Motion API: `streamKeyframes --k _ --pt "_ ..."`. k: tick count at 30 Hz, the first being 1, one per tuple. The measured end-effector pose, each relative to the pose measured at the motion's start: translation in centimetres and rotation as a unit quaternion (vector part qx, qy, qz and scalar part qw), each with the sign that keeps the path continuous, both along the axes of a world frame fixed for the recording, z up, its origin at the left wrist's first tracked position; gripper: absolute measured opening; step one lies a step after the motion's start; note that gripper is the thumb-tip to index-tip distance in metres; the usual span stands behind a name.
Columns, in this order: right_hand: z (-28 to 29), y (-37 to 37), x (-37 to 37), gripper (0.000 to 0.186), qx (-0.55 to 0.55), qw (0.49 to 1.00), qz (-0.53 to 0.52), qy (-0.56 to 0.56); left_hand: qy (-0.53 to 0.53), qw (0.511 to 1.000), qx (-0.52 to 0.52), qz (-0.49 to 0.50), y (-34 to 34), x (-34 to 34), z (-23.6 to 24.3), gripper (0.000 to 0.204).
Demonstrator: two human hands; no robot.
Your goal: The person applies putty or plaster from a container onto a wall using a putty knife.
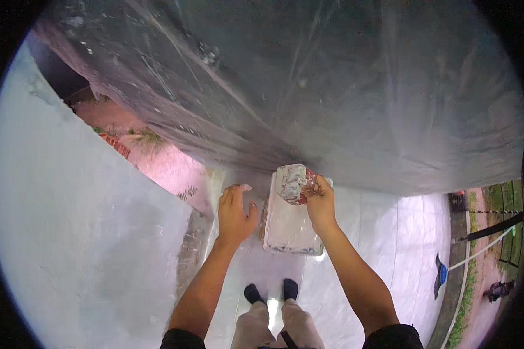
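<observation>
My right hand point(320, 203) grips a flat whitish piece with cut-off corners and a reddish part point(290, 184). Grey-white smears cover its face, and I cannot make out its exact kind. Right below it is a pale rectangular tub or block point(291, 230) with a stained, rough rim; whether it is hollow is unclear. To the left of that, my left hand point(236, 215) is held in the air, thumb apart from the fingers, holding nothing. One of its fingertips has a whitish smear.
A large grey plastic sheet point(332, 99) hangs ahead, its lower edge close beyond my hands. A pale wall-like surface point(87, 215) curves along the left. Smooth light flooring point(384, 250) lies under my feet. At the right are a blue-headed pole point(442, 273) and a grass strip point(463, 308).
</observation>
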State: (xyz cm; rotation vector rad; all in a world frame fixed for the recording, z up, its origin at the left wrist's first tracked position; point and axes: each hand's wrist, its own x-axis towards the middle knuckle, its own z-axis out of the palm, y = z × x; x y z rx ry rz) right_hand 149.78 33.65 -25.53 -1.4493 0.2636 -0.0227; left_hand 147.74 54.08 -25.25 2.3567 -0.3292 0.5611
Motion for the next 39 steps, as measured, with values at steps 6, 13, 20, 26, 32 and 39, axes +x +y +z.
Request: streamKeyframes --k 6,13,20,26,32,39 --pt "-10.4 0.2 -2.2 0.024 -0.015 0.999 -0.014 0.043 0.107 0.994 0.018 -0.034 0.5 0.0 -9.6 0.039" --pt "-27.2 -0.7 -6.0 0.029 -0.079 0.987 -0.06 0.129 0.235 0.97 0.009 -0.059 0.2 -1.6 -24.5 0.039" --pt "-33.2 -0.6 -9.1 0.032 -0.164 0.976 -0.028 0.143 0.254 0.966 -0.024 -0.049 -0.2 -4.9 -32.8 0.034" --pt "-34.2 -2.1 -8.2 0.047 -0.344 0.939 -0.005 0.02 0.365 0.927 -0.085 0.028 -1.5 -7.8 -35.8 0.023" --pt "-34.7 -1.5 -4.6 0.056 -0.355 0.93 0.073 -0.058 0.544 0.734 -0.34 0.221 -1.8 -9.1 -38.5 0.045" --pt "-36.3 -0.8 -2.8 0.061 -0.414 0.893 0.147 -0.1 0.523 0.424 -0.714 0.191 -3.1 -7.5 -38.0 0.083"
